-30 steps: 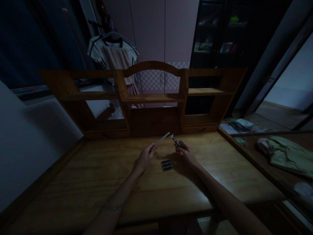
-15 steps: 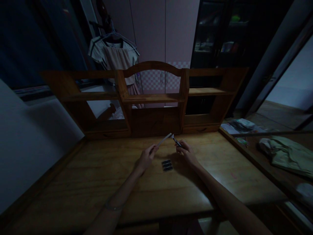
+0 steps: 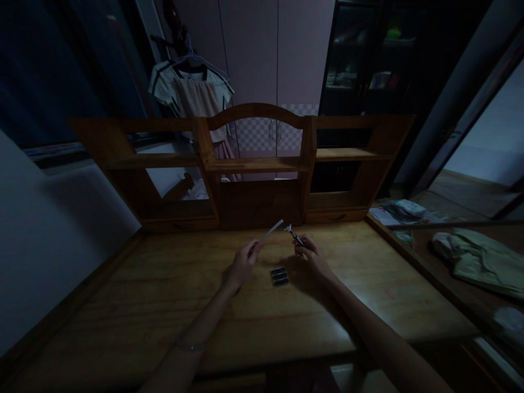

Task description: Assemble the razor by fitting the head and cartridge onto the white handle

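Over the wooden desk, my left hand (image 3: 244, 263) is closed around the lower end of a slim pale stick (image 3: 271, 232). The stick slants up to the right; the dim light hides what kind it is. My right hand (image 3: 310, 254) grips a razor (image 3: 295, 237) by its dark handle, its silvery head pointing up and left. A small gap separates the stick's tip from the razor head. Between and below both hands lies a clear pack of razor cartridges (image 3: 279, 277), with dark pieces in a row, flat on the desk.
The wooden desk (image 3: 164, 305) carries a shelf unit (image 3: 256, 164) along its back edge. A white wall (image 3: 53, 218) borders the left side. To the right, a lower surface holds a pale green cloth (image 3: 487, 259) and plastic bags (image 3: 409, 207). Clothes (image 3: 196, 93) hang behind the shelf.
My left hand has shifted slightly left, and the stick's tip has drawn away from the razor head. My right hand, the razor and the cartridge pack look nearly unmoved.
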`<move>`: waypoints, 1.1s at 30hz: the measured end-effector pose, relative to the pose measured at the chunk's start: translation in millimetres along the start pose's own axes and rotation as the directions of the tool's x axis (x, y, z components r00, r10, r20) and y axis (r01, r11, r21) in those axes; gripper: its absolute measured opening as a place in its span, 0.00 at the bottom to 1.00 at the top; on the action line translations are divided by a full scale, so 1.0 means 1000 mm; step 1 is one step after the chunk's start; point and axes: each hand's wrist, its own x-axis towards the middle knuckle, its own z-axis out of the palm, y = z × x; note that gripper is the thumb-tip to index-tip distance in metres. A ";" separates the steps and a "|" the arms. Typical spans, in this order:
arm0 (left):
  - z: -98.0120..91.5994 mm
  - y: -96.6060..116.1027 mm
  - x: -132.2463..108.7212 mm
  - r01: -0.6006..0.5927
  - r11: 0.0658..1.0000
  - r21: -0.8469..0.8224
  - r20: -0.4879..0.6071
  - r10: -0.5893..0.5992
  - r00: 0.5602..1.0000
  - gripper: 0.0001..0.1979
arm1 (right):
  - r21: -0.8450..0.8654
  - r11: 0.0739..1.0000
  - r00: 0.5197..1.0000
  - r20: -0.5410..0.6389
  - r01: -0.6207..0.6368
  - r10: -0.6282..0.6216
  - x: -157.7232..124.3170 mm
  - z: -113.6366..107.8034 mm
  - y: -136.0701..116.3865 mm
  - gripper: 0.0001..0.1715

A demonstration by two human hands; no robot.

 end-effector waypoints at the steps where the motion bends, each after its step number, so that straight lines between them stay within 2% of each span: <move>1: 0.000 -0.001 0.000 -0.007 1.000 0.000 0.001 0.007 1.000 0.18 | -0.003 1.000 1.000 -0.002 0.001 -0.001 0.000 0.000 0.000 0.07; 5: 0.000 -0.002 0.000 -0.004 1.000 0.014 0.044 0.004 0.999 0.17 | 0.003 1.000 1.000 -0.004 -0.007 0.007 0.000 0.001 -0.002 0.07; 11: 0.001 -0.001 -0.001 0.007 1.000 0.018 0.010 -0.007 1.000 0.17 | 0.012 1.000 1.000 -0.006 -0.004 0.004 0.000 0.002 -0.002 0.07; 15: 0.002 0.000 -0.003 -0.020 1.000 0.014 0.057 0.019 0.998 0.17 | 0.011 1.000 1.000 -0.003 -0.009 0.009 0.000 0.002 -0.002 0.07; 20: 0.002 -0.002 -0.002 0.006 0.999 0.040 0.004 -0.007 1.000 0.17 | 0.018 1.000 1.000 0.005 -0.014 0.014 -0.001 0.002 -0.006 0.06; 24: 0.002 -0.002 -0.002 -0.007 1.000 0.025 0.047 0.006 0.999 0.17 | 0.018 1.000 1.000 0.007 -0.019 0.018 -0.003 0.002 -0.008 0.07; 28: 0.001 -0.002 -0.002 0.015 0.999 0.048 0.024 -0.016 1.000 0.17 | -0.001 1.000 1.000 0.003 -0.010 0.010 -0.003 0.001 -0.007 0.07; 33: 0.000 -0.001 -0.003 -0.014 0.998 0.069 0.032 0.012 0.999 0.17 | -0.002 1.000 1.000 0.005 -0.006 0.006 -0.001 0.001 -0.005 0.08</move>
